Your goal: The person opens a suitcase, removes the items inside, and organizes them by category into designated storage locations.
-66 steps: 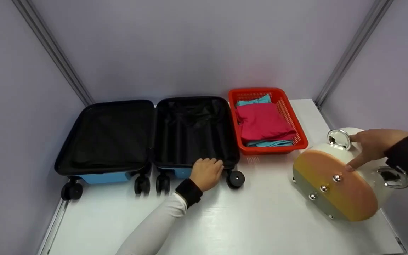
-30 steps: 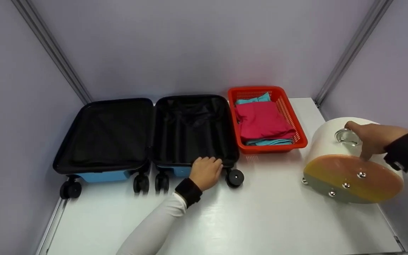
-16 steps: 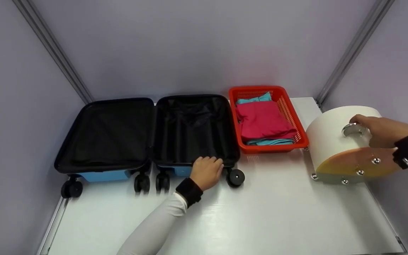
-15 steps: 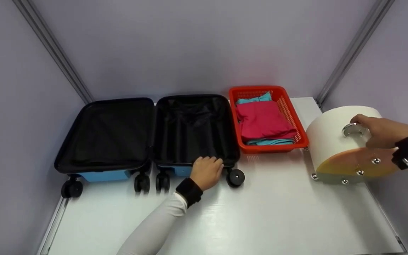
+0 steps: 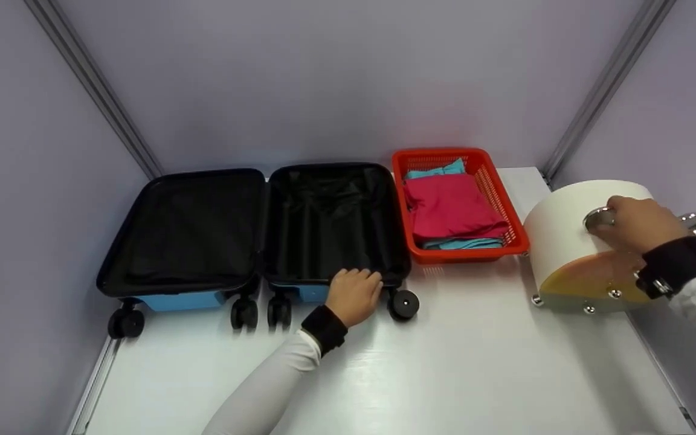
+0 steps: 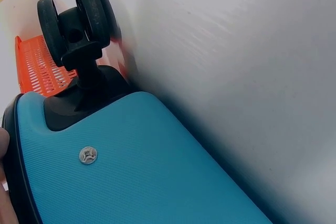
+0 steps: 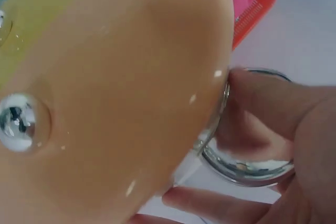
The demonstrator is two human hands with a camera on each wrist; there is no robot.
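Note:
An unfolded suitcase [image 5: 312, 294] shows its black insides in the head view, its blue shell low at the front. My left hand [image 5: 354, 297] holds the front rim of its right half; in the left wrist view, fingers appear beside that black rim. At the right stands a rounded white case [image 5: 556, 226] with chrome ring handles, ball feet and an orange, yellow and grey face. My right hand [image 5: 647, 226] rests on its top between the rings. In the right wrist view, thumb and fingers are fairly straight, touching the edge of the orange face around a chrome ring [image 7: 247, 169].
A red basket [image 5: 514, 241] with a folded pink cloth [image 5: 454, 205] over blue cloths stands between suitcase and white case. The case's left side comes close to the basket's front corner. Black wheels [image 5: 403, 305] stick out at the suitcase's front. Walls enclose the white table [image 5: 444, 362].
The white case has turned and moved back and right, then stayed put over the last half second. My right hand has shifted slightly on its top, wrist leftward. The left hand stays at the rim.

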